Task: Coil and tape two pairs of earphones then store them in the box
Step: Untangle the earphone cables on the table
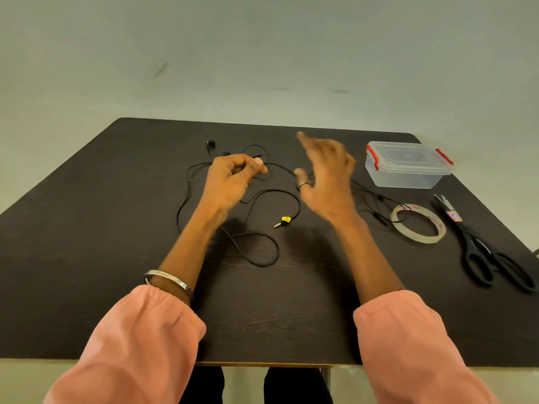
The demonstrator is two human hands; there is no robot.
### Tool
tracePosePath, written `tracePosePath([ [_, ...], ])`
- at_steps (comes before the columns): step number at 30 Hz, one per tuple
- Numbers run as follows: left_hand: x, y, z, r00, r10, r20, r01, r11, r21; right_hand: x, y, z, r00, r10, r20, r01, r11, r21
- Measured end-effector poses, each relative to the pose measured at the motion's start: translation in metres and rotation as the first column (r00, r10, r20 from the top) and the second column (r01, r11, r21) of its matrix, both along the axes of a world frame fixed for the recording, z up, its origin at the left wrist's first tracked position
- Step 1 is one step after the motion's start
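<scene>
— While the left hand [233, 176] curls round the black earphone cable [256, 258], where's the rest of it?
— Looping toward the person, yellow-tagged plug [284, 221] between both wrists.
— The right hand [326, 176]?
— Raised, fingers spread, blurred, holding nothing. Beyond it: lidded plastic box [408, 167], tape roll [418, 223], scissors [490, 255] outermost.

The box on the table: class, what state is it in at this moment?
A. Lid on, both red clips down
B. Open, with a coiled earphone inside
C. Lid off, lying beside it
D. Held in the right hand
A: the clear box sits at the far right of the table with its lid on and a red clip down at each end; nothing shows inside, and no hand touches it.
</scene>
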State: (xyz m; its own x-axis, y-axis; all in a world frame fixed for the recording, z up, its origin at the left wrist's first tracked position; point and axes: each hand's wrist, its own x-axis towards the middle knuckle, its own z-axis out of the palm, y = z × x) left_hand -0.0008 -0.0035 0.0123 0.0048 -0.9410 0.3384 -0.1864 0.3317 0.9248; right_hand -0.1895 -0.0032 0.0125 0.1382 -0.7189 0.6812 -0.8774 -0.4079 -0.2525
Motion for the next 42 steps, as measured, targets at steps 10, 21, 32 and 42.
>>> tracePosePath([
  [10, -0.001, 0.001, -0.003, 0.99, 0.007, 0.144, 0.003, 0.998, -0.07, 0.027, 0.019, 0.006, 0.61, 0.312, 0.729, -0.617, 0.763, 0.19],
  [21, -0.007, 0.003, -0.005, 0.957, 0.002, 0.29, 0.04, 0.989, -0.141, 0.016, 0.01, 0.004, 0.715, 0.192, 0.672, -0.472, 0.842, 0.262],
  [32, 0.004, 0.005, 0.007, 0.998, -0.032, 0.051, 0.032, 0.999, 0.005, -0.037, -0.004, 0.007, 0.431, -0.223, 0.874, 0.131, 0.974, 0.184],
  [42, -0.011, 0.013, 0.008, 0.999, -0.031, -0.005, 0.031, 0.996, 0.082, 0.001, 0.006, 0.014, 0.99, 0.143, 0.009, -0.142, 0.976, 0.167],
])
